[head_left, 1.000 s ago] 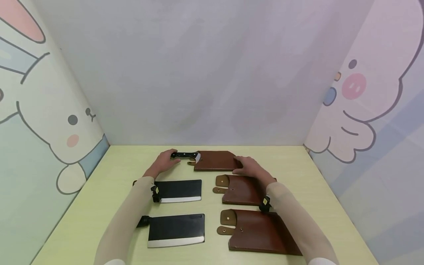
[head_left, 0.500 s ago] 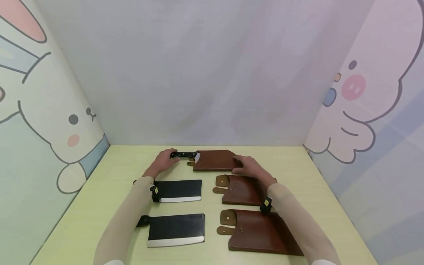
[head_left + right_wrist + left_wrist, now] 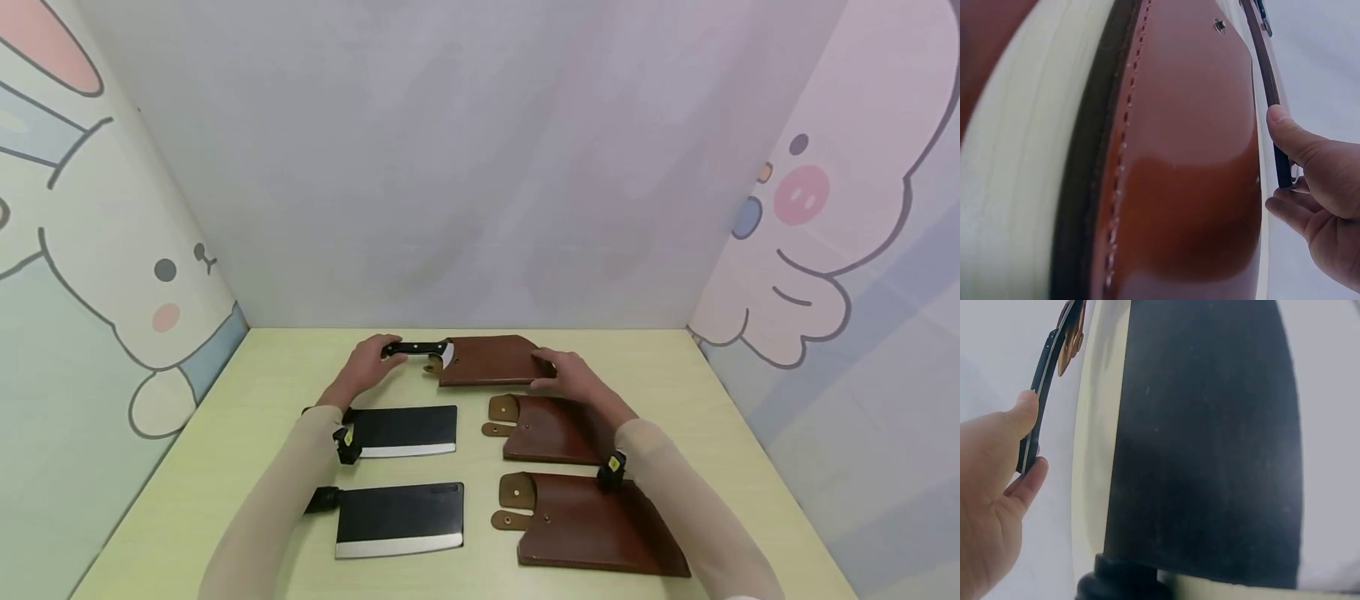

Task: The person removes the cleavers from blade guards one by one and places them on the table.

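Observation:
At the back of the table a cleaver (image 3: 416, 348) has its blade inside a brown leather sheath (image 3: 491, 362); only the black riveted handle and a sliver of steel show. My left hand (image 3: 366, 364) pinches the handle's end, thumb on one face and fingers on the other, as the left wrist view shows with the handle (image 3: 1041, 400). On the other side, my right hand (image 3: 573, 377) holds the sheath's right end between thumb and fingers; the same sheath (image 3: 1264, 59) appears edge-on in the right wrist view.
Two bare cleavers, a rear one (image 3: 405, 429) and a front one (image 3: 401, 518), lie on the left under the left arm. Opposite them lie two sheaths, a rear one (image 3: 551, 427) and a front one (image 3: 592, 521), partly under the right arm. A wall (image 3: 465, 208) stands behind the table.
The sheathed cleaver has risen slightly in the head view, its far edge higher than before. Both hands moved with it, and the forearms have spread a little outward.

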Available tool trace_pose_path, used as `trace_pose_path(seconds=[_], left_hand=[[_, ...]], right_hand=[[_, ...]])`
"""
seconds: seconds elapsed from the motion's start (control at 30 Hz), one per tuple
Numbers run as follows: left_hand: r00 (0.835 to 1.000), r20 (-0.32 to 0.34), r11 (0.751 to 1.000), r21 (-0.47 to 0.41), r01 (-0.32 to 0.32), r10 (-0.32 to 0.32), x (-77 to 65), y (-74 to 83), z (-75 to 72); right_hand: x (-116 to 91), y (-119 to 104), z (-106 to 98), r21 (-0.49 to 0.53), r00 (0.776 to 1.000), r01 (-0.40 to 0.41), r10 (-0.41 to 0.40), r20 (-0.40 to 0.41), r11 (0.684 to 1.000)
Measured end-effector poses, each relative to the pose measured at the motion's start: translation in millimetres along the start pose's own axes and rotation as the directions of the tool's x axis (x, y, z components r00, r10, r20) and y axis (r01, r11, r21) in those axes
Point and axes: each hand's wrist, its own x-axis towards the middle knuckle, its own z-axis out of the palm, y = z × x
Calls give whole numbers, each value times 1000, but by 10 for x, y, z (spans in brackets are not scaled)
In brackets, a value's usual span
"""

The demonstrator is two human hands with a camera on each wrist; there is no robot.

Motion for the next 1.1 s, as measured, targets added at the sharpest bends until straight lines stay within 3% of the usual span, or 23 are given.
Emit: trace_pose_path(seconds=[0.3,0.97,1.1], left_hand=[[997,-66,999,-6,-41,41,-59,21,3],[988,-130,996,32,-82,85,-57,132,-35],[981,-156,993,34,-115,119,-75,146,-63]], right_hand=[[-53,-21,-11,5,1000,0,1,-19,1000],[-184,-79,-24,69,991,-47,56,-125,997],[-199,-96,-33,65,990,-48,56,-126,997]])
